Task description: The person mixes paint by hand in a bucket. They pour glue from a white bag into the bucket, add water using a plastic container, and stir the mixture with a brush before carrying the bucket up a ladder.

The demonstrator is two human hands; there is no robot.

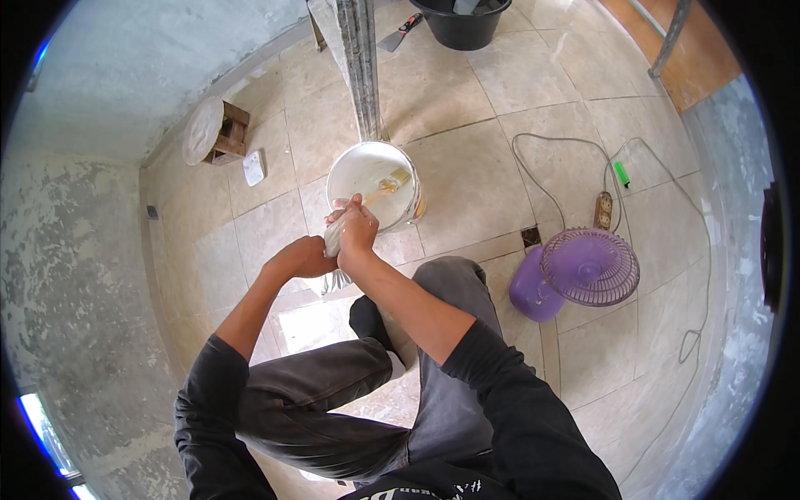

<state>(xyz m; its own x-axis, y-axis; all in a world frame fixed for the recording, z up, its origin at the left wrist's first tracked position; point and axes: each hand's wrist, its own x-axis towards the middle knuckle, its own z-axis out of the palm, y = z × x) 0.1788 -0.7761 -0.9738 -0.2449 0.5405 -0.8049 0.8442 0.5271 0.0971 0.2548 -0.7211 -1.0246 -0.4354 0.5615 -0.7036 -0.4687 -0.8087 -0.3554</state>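
Note:
Both my hands are closed round a whitish, damp-looking cloth point(332, 241), bunched up near the bucket's near rim. My left hand point(304, 257) grips its lower part, with pale strands hanging beneath. Just above it, my right hand point(358, 233) is wrapped round the upper part, its fingers smeared white. A white bucket point(335, 171) stands on the floor beyond them. Inside it is a paintbrush point(385, 190) with a pale yellow handle slanting toward my right hand; whether the fingers touch it I cannot tell.
A grey-stained post point(360, 75) rises behind the bucket. A small wooden stool point(227, 133) and a white box point(254, 167) lie left. To the right are a purple fan point(537, 287), a power strip point(603, 211) and trailing cable. Farther off sit a scraper point(402, 32) and black tub point(462, 32).

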